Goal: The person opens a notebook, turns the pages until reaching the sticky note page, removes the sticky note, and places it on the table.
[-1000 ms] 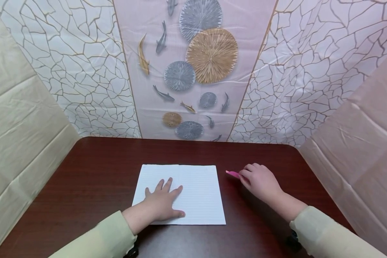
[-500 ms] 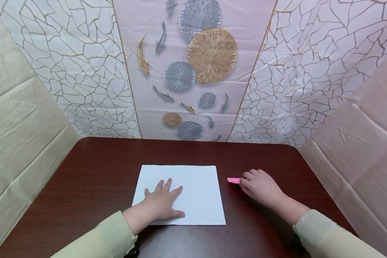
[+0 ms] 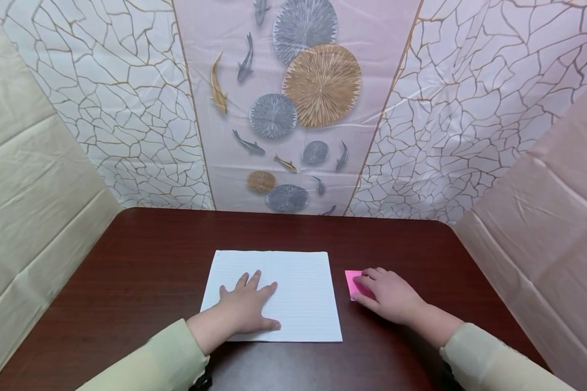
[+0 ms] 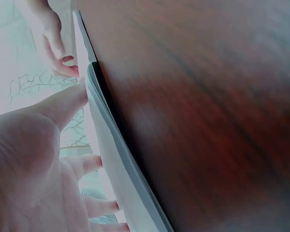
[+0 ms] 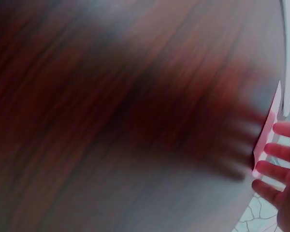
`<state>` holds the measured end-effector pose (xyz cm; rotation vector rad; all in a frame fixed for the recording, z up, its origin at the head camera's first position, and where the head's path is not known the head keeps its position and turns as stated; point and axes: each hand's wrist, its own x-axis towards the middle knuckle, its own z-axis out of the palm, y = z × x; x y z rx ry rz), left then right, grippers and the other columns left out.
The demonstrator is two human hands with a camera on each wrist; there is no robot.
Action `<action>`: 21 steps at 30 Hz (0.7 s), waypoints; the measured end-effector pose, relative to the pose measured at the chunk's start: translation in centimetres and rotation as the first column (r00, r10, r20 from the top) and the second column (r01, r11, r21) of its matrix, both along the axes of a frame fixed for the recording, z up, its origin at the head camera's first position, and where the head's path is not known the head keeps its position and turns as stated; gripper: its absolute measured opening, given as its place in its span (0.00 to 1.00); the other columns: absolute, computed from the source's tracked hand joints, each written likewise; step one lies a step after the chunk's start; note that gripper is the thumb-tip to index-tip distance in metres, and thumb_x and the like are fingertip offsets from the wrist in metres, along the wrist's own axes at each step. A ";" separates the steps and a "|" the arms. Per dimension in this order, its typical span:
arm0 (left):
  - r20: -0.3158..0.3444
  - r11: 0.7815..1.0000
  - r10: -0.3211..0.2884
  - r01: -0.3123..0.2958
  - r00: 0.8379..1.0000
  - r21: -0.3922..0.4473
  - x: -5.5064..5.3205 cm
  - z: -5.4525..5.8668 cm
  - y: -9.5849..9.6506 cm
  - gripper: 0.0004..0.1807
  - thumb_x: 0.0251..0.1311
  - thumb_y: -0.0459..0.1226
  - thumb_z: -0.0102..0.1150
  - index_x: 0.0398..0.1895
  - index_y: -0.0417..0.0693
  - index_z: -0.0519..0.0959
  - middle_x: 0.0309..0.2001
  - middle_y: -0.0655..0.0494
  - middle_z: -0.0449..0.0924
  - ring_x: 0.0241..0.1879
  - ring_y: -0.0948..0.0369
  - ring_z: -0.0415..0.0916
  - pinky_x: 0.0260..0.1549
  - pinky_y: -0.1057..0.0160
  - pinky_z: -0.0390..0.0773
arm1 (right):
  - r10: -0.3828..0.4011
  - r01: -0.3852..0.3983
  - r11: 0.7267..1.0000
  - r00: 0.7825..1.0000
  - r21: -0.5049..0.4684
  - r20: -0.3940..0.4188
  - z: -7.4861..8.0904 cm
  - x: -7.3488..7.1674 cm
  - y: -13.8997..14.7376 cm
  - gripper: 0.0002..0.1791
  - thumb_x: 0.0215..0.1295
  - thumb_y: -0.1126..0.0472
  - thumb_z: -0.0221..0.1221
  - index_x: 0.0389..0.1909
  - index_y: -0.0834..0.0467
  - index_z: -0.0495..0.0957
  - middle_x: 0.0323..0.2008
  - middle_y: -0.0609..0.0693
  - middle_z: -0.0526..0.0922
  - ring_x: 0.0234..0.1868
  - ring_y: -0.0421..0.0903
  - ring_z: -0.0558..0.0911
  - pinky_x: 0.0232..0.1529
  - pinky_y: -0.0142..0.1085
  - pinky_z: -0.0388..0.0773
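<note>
An open lined notebook lies flat on the dark wooden table. My left hand rests on its left page, fingers and thumb spread. The left wrist view catches the layered page edges side-on beneath that palm. To the right of the notebook, apart from it, a pink sticky note pad lies on the table. My right hand reaches over the pad from the right, covering part of it with its fingertips. From the right wrist, the fingers look extended and separated beside the pad's pink edge.
The brown table has rounded far corners. A patterned curtain with fish and round leaves hangs behind it. Plain beige cloth walls close in both sides.
The right hand has come slightly nearer, and its fingers have loosened from their grip. The pink pad, earlier tilted and pinched, now lies flat. The left hand and notebook have stayed put.
</note>
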<state>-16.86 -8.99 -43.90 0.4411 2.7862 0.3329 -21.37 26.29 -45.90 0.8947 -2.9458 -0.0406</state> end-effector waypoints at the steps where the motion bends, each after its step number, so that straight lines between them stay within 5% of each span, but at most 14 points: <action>1: 0.000 1.000 0.000 0.000 1.000 -0.001 0.0 0.0 0.0 0.48 0.49 0.67 0.65 0.73 0.60 0.66 0.76 0.41 0.53 0.74 0.38 0.49 0.54 0.20 0.54 | -0.021 0.021 1.000 1.000 -0.012 0.013 0.0 0.0 -0.2 0.31 0.66 0.36 0.56 0.58 0.55 0.80 0.54 0.56 0.79 0.55 0.55 0.77 0.57 0.53 0.74; 10: -0.009 1.000 -0.007 0.007 1.000 -0.001 -0.1 -0.1 0.1 0.48 0.49 0.67 0.65 0.73 0.61 0.66 0.76 0.42 0.53 0.73 0.38 0.49 0.54 0.20 0.55 | -0.092 0.092 0.996 0.995 -0.002 0.043 -0.3 -0.7 -1.5 0.32 0.67 0.41 0.59 0.68 0.52 0.73 0.53 0.57 0.77 0.54 0.56 0.75 0.55 0.53 0.73; 21: -0.022 1.000 -0.025 0.025 0.999 0.002 0.0 0.1 -0.1 0.47 0.51 0.67 0.64 0.73 0.61 0.67 0.75 0.42 0.55 0.73 0.38 0.52 0.54 0.21 0.57 | -0.149 0.147 0.988 0.987 0.039 0.058 -0.6 -0.9 -1.3 0.33 0.66 0.43 0.61 0.67 0.57 0.73 0.58 0.59 0.76 0.58 0.58 0.74 0.58 0.55 0.72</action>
